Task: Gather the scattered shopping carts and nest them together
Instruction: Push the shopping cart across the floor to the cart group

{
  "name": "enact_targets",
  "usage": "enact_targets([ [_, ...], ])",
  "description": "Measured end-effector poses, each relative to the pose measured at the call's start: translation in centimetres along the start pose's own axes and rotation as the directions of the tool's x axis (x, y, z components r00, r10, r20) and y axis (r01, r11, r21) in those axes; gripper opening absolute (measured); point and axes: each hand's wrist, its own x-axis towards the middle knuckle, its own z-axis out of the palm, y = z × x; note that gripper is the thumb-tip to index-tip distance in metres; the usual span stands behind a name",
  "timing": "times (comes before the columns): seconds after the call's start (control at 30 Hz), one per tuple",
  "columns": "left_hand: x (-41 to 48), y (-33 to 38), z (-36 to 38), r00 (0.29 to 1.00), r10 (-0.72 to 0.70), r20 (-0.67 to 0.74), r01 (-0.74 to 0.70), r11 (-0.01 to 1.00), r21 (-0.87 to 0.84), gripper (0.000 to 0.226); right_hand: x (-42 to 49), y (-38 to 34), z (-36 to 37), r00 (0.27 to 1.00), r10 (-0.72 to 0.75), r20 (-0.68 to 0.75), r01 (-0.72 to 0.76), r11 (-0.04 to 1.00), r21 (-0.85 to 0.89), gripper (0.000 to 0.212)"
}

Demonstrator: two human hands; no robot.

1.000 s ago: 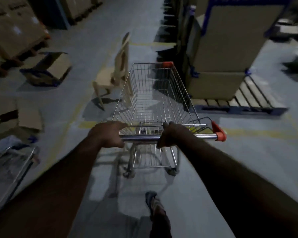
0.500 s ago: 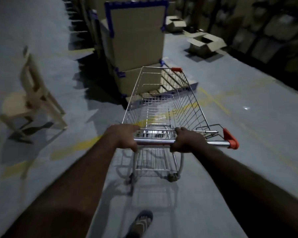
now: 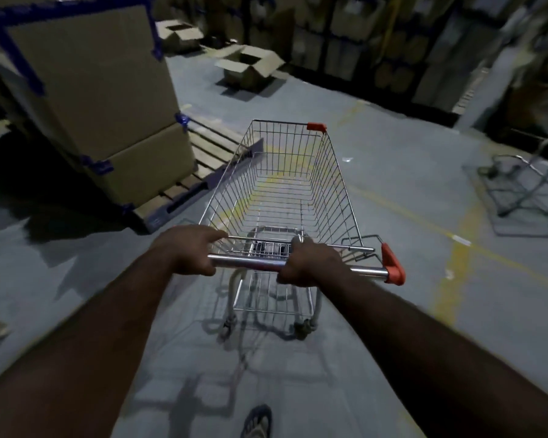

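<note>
While both hands curl round the bar (image 3: 250,263), the left hand (image 3: 187,249) sits at its left end and the right hand (image 3: 307,263) near the middle, fingers wrapped over the top. That bar belongs to the cart (image 3: 285,197), which stands on the floor (image 3: 393,172) straight ahead of the person, basket empty, nose pointing away.

Being bare wire, the cart should be stiff and light for its bulk, rolling easily but liable to veer on its castors. The smooth bar is the place to hold. A wider spread of the hands would likely steer better, since the right end with its orange cap (image 3: 393,263) is left free.

A pallet (image 3: 200,172) lies just beside the basket's left flank, with stacked boxes (image 3: 102,99) on it; its corner is the nearest snag. Farther ahead an open box (image 3: 250,66) sits before dark shelves (image 3: 361,36). Well apart on the right, blurred at the frame's edge, stands a second cart (image 3: 525,184), probably the one to nest into, with yellow lines (image 3: 453,273) and open floor between. A sandal (image 3: 257,422) shows at the bottom.
</note>
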Motion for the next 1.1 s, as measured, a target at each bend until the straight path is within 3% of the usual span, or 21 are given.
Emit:
enact_targets([
  [0.3,8.0,4.3,-2.5,0.969,0.247,0.019,-0.248,0.962,0.116,0.098,0.2,4.7,-0.7,0.977,0.21,0.026,-0.211,0.976,0.057,0.103],
  [0.6,13.4,13.1,-3.6,0.893,0.448,0.04,-0.448,0.879,0.16,0.096,-2.7,12.1,-0.2,0.893,0.448,0.037,-0.447,0.875,0.184,0.107],
  [0.83,15.9,21.1,-4.3,0.803,0.589,0.087,-0.592,0.776,0.218,0.095,-5.7,17.4,0.2,0.831,0.554,0.059,-0.551,0.801,0.235,0.097],
  [1.1,17.7,31.3,-4.3,0.673,0.727,0.138,-0.731,0.623,0.279,0.093,-8.9,24.6,1.9,0.715,0.692,0.1,-0.679,0.653,0.335,0.111],
])
